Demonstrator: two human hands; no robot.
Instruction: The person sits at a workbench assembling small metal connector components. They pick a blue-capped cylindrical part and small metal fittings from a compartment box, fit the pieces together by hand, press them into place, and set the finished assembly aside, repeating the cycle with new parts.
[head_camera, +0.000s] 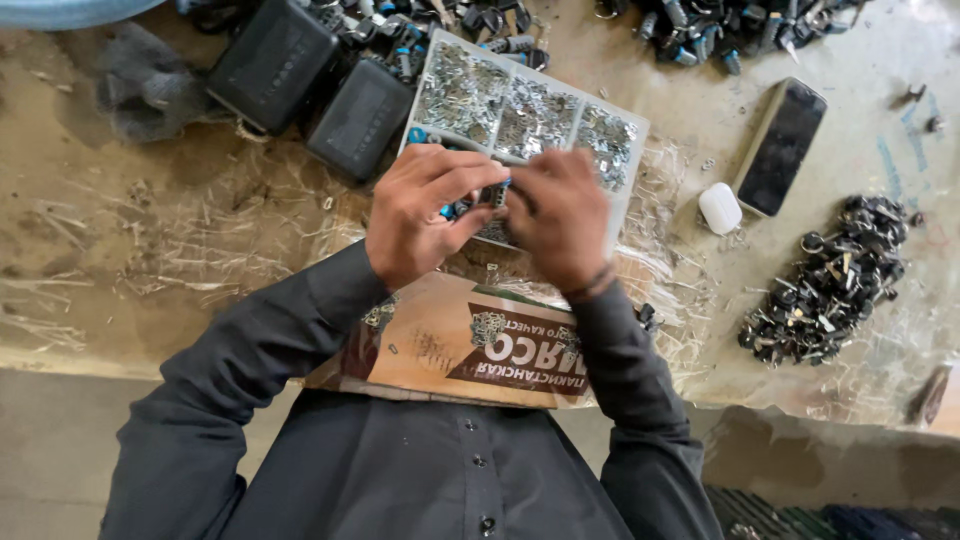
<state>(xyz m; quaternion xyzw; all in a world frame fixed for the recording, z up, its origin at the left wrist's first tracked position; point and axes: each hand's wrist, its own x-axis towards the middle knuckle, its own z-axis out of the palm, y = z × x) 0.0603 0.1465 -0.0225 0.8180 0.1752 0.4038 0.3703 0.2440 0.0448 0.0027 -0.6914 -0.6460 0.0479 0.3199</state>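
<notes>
My left hand (420, 215) and my right hand (560, 218) meet over the near edge of a clear compartment tray (437, 52) filled with small silver metal parts. Between the fingertips of both hands sits a small dark part with a blue end (500, 190); the fingers of both hands pinch it. More blue-and-dark small parts (452, 209) show under my left fingers. Both arms wear dark grey sleeves. A flat piece of brown cardboard (440, 345) with several silver parts on it lies under my wrists.
Two black cases (272, 60) (358, 118) lie at the back left beside a grey cloth (140, 85). A dark phone (782, 145) and a white earbud case (719, 208) lie right of the tray. Heaps of small black parts (825, 285) (720, 25) sit right and back.
</notes>
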